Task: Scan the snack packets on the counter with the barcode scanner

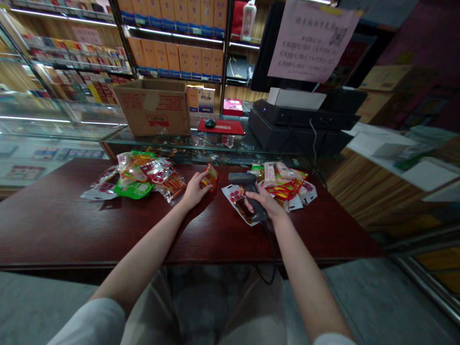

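Observation:
My left hand (195,190) grips a small red and yellow snack packet (211,178) near the middle of the dark red table. In my right hand (265,203) is a grey barcode scanner (244,179), its head turned left toward the packet. Partly under the scanner lies a white-edged snack packet (233,195). A heap of mixed snack packets (134,175) spreads to the left of my left hand. Another pile of snack packets (287,184) lies just beyond and right of my right hand.
The wooden table (72,225) meets a glass counter (172,146) at the back. On the counter stand a cardboard box (154,110), a mouse (210,123) on a red mat, and a black cash-drawer unit (298,129). The scanner's cable (275,254) hangs over the front edge.

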Motion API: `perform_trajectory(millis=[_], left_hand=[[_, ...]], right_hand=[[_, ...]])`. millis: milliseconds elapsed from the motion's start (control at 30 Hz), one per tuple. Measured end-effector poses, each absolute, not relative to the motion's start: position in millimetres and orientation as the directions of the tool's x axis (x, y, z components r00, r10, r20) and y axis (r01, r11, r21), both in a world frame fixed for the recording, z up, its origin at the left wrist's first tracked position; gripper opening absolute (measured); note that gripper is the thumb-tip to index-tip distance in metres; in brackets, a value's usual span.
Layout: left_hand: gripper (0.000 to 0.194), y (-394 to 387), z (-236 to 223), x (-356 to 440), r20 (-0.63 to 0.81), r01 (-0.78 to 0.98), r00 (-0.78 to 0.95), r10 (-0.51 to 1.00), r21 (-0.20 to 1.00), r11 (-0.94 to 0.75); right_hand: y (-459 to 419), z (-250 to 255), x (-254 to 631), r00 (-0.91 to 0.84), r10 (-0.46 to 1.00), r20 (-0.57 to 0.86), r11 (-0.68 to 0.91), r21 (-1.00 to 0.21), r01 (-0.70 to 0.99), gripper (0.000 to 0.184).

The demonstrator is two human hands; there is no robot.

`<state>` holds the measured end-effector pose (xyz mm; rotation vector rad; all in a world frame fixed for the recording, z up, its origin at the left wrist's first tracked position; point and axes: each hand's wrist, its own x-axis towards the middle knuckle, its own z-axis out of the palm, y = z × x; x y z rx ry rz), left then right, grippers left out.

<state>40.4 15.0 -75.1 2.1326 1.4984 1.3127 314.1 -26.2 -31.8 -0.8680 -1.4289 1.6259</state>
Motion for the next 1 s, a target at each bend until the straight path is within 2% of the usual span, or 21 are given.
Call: perform_trajectory(millis=[267, 533, 800, 900, 1000], left_hand=[[0.05, 7, -70, 47, 0.666, 0.642, 0.051, 0.744, 0.549, -0.536], [0.045, 8, -72, 47, 0.688, 0.694, 0.048, 0.724, 0.499, -0.52], [0.052, 5, -65, 42, 0.673, 0.743, 0.106, 0.732, 0.435, -0.508], [0.052, 4, -50, 24, 0.662, 0.833, -0.029, 0.749, 0.431, -0.348], [0.055, 2, -36, -7, 0.604, 0.876, -0.32, 0.73, 0.482, -0.015]], right_hand=[[-29, -29, 314, -0.498, 0.867, -0.013, -0.052, -0.997, -0.064, 0.032], [-28, -31, 309, -0.529, 0.848, 0.041, 0.0, -0.997, -0.076, 0.031], [-25, -34, 312, -0.439, 0.897, 0.049, -0.008, -0.992, -0.126, 0.03], [-24, -29, 316, -0.367, 0.927, 0.073, 0.013, -0.986, -0.164, 0.026], [-23, -25, 322, -0.298, 0.948, 0.109, 0.047, -0.977, -0.207, 0.023]])
